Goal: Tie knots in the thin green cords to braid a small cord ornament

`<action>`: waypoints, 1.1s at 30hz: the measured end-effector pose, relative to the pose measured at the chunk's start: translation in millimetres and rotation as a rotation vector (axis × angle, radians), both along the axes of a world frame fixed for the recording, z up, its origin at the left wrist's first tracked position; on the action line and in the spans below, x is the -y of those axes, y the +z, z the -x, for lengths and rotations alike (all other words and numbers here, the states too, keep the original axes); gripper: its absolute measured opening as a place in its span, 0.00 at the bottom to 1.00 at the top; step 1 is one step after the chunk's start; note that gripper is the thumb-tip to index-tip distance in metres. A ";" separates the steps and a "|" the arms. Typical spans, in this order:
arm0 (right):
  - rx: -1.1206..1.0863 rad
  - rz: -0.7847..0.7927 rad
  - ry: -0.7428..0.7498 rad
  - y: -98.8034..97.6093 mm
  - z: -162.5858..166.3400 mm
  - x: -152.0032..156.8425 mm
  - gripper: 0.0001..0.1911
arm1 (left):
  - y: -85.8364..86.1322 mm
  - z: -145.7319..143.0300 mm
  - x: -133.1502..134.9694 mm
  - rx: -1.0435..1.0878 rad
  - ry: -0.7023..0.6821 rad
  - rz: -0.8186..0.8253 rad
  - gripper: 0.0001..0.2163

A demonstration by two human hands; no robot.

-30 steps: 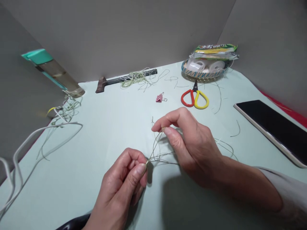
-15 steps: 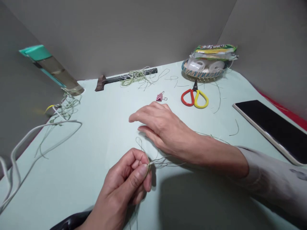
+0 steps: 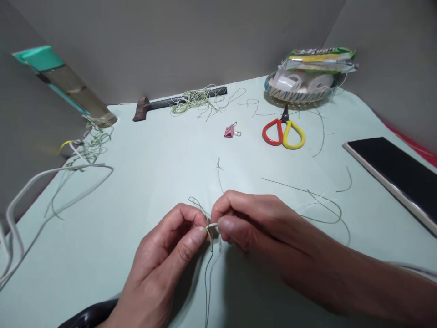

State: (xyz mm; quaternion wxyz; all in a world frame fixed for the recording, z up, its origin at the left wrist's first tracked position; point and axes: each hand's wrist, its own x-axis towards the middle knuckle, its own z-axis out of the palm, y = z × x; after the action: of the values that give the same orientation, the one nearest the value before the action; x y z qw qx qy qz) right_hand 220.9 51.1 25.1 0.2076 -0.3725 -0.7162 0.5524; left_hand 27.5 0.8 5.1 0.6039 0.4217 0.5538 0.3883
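Between thumb and forefinger, my left hand (image 3: 170, 255) pinches a small bundle of thin green cord (image 3: 209, 234) with a loop standing up beyond the fingertips. My right hand (image 3: 256, 223) is closed just to the right of it, its thumb and forefinger gripping the pale strands that run out from the bundle. Only a short stretch of strand shows between the two hands. Loose cord ends hang down below the fingers toward the near edge. Another thin strand with a small knot (image 3: 219, 166) lies beyond my right fingers.
Scissors (image 3: 284, 132) with red and yellow handles lie behind a pink binder clip (image 3: 231, 131). A hammer (image 3: 177, 102) bears tangled cord (image 3: 193, 101). A basket (image 3: 298, 94) holds white rolls and a packet. A phone (image 3: 392, 168) lies right; a white cable (image 3: 44, 175) runs left.
My right hand has come down and back from above the table and closed on the strands beside my left hand. My left hand keeps its pinch. The view has shifted slightly.
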 end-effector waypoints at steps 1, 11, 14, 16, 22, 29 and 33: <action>-0.019 0.029 -0.014 -1.5 0.8 -1.0 0.14 | -0.6 0.4 0.4 -0.019 -0.003 0.005 0.10; -0.157 0.330 -0.153 -7.9 6.9 -2.4 0.11 | -4.7 -1.5 3.4 -0.049 -0.057 0.076 0.12; -0.145 0.365 -0.162 -7.4 7.5 -1.4 0.09 | -3.5 -3.0 1.3 -0.042 -0.056 0.082 0.12; -0.127 0.390 -0.163 -7.4 7.0 -1.6 0.08 | -3.1 -3.8 0.1 -0.035 -0.044 0.072 0.12; -0.107 0.505 -0.160 -7.7 7.6 -2.8 0.08 | -4.8 -4.6 0.4 -0.050 -0.038 0.042 0.11; -0.210 0.645 -0.143 -10.4 8.2 -1.5 0.04 | 2.5 -9.0 -2.2 -0.147 -0.070 -0.035 0.10; -0.342 0.663 -0.129 -15.5 8.0 1.2 0.07 | 4.2 -9.8 -2.9 -0.131 -0.059 -0.018 0.12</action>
State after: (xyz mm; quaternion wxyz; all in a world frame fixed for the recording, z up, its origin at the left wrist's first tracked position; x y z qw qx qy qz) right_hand 212.9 49.9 9.6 0.2268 -0.3663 -0.4287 0.7941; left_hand 37.3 3.7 9.3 0.5736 0.4679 0.5759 0.3470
